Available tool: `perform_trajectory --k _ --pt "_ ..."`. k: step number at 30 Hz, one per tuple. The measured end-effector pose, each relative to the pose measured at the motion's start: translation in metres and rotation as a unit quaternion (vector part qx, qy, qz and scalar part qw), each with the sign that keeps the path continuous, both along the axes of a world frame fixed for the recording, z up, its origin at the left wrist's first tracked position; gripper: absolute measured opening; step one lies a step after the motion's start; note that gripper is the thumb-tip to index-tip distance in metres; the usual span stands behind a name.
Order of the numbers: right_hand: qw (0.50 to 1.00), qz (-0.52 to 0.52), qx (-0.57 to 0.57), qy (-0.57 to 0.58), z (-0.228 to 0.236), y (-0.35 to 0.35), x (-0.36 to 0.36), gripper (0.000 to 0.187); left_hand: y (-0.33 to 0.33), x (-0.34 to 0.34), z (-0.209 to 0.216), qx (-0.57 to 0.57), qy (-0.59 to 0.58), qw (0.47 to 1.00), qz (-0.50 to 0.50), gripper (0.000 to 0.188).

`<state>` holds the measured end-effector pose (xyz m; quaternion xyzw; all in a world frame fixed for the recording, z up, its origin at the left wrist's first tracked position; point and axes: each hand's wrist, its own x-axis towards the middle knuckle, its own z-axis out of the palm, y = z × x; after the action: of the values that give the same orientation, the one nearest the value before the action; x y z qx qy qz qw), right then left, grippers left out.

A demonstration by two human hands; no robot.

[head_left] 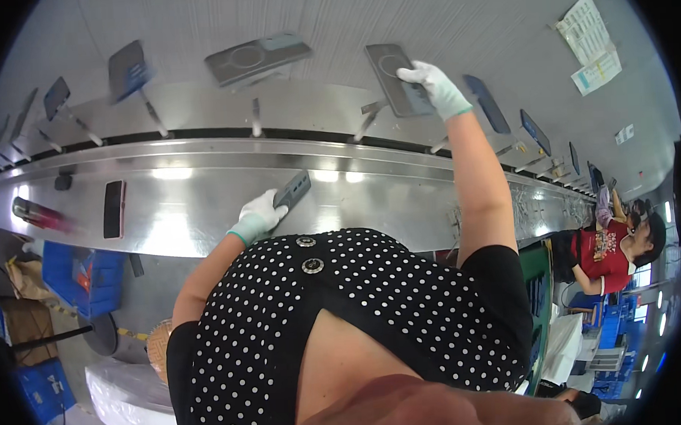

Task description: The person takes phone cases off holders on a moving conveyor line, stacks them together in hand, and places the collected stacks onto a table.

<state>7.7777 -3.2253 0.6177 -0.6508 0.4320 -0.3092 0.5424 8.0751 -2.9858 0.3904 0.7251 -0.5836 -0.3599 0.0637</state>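
My left hand (260, 213), in a white glove, is closed on the near end of a dark grey phone case (294, 187) with a camera cutout, held low over the metal ledge. Raised at the right, my gloved right hand (437, 87) pinches the edge of another grey phone case (392, 72) with a ring mark on its back. That case is by a post (367, 124) on the line; whether it still touches the post I cannot tell. Between my hands, farther off, a similar ringed case (256, 59) sits tilted above the line, slightly blurred.
More dark cases (127, 70) stand on posts along both sides of the slotted line. On the shiny metal ledge (226, 206) lie a black-screened phone (115, 209) and a blurred reddish item (40, 214). Blue bins (85, 277) stand at lower left. Co-workers (604, 250) are at the right.
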Motion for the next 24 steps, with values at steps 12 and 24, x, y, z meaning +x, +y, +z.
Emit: perform_trajectory --k 12,24 --pt "0.731 0.357 -0.225 0.537 -0.226 0.15 0.117 0.022 -0.024 -0.001 -0.032 -0.031 0.189 0.981 -0.027 0.079" --pt "0.621 -0.334 -0.607 0.366 -0.005 0.002 -0.073 0.051 -0.03 -0.066 -0.013 0.039 -0.05 0.991 -0.119 0.066"
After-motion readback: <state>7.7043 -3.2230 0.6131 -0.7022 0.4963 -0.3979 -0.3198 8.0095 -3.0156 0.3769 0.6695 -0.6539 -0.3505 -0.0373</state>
